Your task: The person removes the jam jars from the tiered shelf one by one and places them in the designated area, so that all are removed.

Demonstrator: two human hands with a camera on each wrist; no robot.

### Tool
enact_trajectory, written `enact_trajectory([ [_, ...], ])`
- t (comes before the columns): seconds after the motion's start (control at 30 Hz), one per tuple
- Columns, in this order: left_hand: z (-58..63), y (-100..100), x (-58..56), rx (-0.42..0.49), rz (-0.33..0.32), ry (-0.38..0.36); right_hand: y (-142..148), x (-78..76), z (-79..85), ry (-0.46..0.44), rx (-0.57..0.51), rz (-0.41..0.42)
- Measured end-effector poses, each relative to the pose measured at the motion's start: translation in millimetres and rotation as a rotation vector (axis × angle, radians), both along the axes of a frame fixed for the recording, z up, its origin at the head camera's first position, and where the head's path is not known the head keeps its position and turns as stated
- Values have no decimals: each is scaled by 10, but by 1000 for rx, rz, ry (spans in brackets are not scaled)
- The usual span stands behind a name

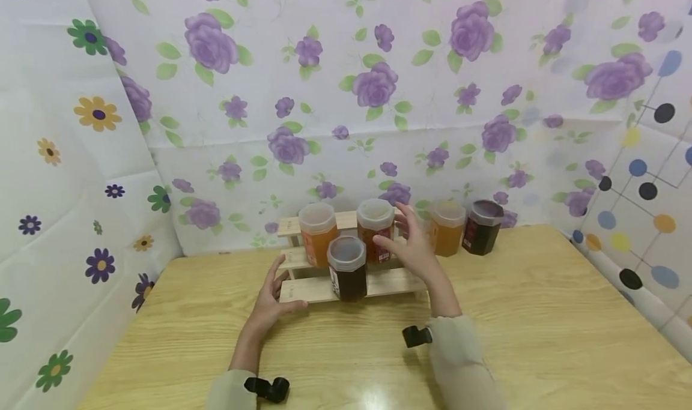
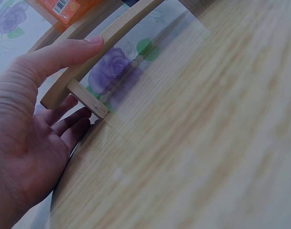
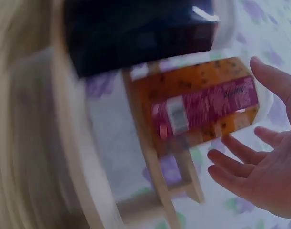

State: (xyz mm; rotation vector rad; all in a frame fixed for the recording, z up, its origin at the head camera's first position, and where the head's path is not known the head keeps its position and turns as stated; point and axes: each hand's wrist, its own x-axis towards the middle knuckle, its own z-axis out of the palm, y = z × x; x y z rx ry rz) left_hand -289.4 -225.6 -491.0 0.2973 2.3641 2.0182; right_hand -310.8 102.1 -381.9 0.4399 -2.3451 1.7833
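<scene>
Thumb and fingers of the left hand [image 1: 267, 307] gripped the left end of a pale, stepped wooden rack [image 1: 309, 290], judged stiff and best held by its shelf ends. Its middle tier carried an orange faceted jar [image 1: 321, 240], its front tier a near-black faceted jar [image 1: 352, 283], and its middle tier again a speckled amber jar with a maroon label [image 3: 202, 107]; all had translucent lids and were probably heavy, rigid and slick, requiring a grasp around the body. Right hand [image 1: 415, 251], fingers spread, stood beside the amber jar, contact unclear.
</scene>
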Motion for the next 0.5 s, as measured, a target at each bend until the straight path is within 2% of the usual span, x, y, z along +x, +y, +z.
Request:
enact_trajectory([
  [0.13,-6,-20,-2,12,-6,3,-172,-44,-35,-47,-112,-35],
  [0.3,1,-17,3,13,-6,8,-324,-121,-105,7,-245,-35],
  [0.4,1,-17,3,6,-6,9,-341,-154,-135,41,-279,-21],
  [0.5,4,-24,-6,-1,5,9,-340,-176,-140,44,-254,-50],
])
